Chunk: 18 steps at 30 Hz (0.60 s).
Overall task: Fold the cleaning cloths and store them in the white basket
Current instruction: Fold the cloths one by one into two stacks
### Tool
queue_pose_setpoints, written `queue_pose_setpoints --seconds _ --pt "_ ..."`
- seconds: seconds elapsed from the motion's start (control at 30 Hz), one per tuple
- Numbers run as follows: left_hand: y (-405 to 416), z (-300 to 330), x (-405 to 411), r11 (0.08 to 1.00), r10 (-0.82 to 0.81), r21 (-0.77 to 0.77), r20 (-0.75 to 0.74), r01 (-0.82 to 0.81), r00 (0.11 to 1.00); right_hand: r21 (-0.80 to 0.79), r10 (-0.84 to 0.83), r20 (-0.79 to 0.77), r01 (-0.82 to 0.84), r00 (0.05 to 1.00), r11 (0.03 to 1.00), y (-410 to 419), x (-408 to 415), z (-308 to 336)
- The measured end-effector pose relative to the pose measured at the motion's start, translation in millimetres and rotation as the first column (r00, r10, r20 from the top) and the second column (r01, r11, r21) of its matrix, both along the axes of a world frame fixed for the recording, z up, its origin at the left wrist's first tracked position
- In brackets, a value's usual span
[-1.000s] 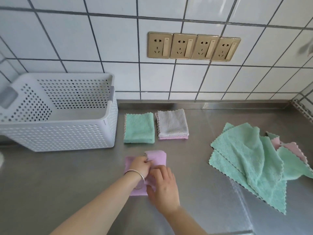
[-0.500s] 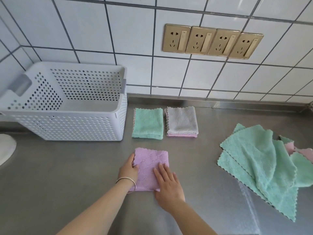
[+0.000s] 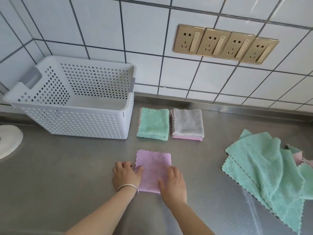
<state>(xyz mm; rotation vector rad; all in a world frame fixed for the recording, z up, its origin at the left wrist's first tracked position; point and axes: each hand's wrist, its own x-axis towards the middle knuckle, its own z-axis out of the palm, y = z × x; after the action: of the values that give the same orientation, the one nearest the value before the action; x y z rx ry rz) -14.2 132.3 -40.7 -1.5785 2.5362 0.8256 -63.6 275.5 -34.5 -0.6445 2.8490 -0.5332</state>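
My left hand [image 3: 126, 175] lies at the left edge of the folded pink cloth [image 3: 153, 170]. Its fingers [image 3: 118, 167] are curled on the surface [image 3: 67, 175] beside the cloth and the thumb lies on the cloth's edge; I cannot tell whether it pinches the edge or only rests there. A silver bangle [image 3: 127, 188] sits on that wrist. My right hand [image 3: 172, 182] lies flat on the cloth's near right corner, fingers straight and pressing down, thumb spread toward the middle.

The pink cloth is a neat square lying flat on the surface, in front of two other folded cloths: a green one [image 3: 153, 123] and, just beside it on the right, a grey one [image 3: 187, 122] on top of a pink layer. The white basket [image 3: 72, 122] stands to the left of the green one, against the tiled wall [image 3: 144, 39], and I see no cloths in the part of its inside that shows. Well to the right lies a loose heap of unfolded green cloths [image 3: 264, 173] with a bit of pink showing at its far side.

Four gold wall sockets [image 3: 225, 44] sit in a row above. A white round thing [image 3: 8, 140] is cut off at the left edge.
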Motion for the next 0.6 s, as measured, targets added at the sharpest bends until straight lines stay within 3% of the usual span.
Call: queue_pose_setpoints --seconds 0.1,0.23,0.37,0.43,0.5,0.6 --pt "1 0 0 0.999 -0.025 -0.028 0.063 0.027 0.998 0.037 -0.336 0.342 0.345 0.878 0.938 -5 -16 3" --pt "-1 1 -5 0.998 -0.050 0.051 0.081 0.046 0.996 0.068 -0.360 0.523 0.383 0.773 0.921 -7 -23 2" --pt "-4 25 -20 0.966 0.073 0.256 -0.183 -0.024 0.980 -0.151 -0.305 0.638 0.503 0.708 0.851 -8 -37 22" --pt "-10 45 -33 0.956 0.140 0.290 -0.338 -0.039 0.931 -0.283 -0.260 0.639 0.535 0.724 0.796 -14 -51 41" --pt "-17 67 -52 0.957 0.176 0.287 -0.495 -0.031 0.851 -0.380 -0.235 0.632 0.560 0.738 0.736 -26 -74 56" --pt "-32 93 -86 0.983 0.006 0.148 -0.626 0.112 0.780 -0.473 -0.204 0.630 0.579 0.749 0.665 -53 -116 73"
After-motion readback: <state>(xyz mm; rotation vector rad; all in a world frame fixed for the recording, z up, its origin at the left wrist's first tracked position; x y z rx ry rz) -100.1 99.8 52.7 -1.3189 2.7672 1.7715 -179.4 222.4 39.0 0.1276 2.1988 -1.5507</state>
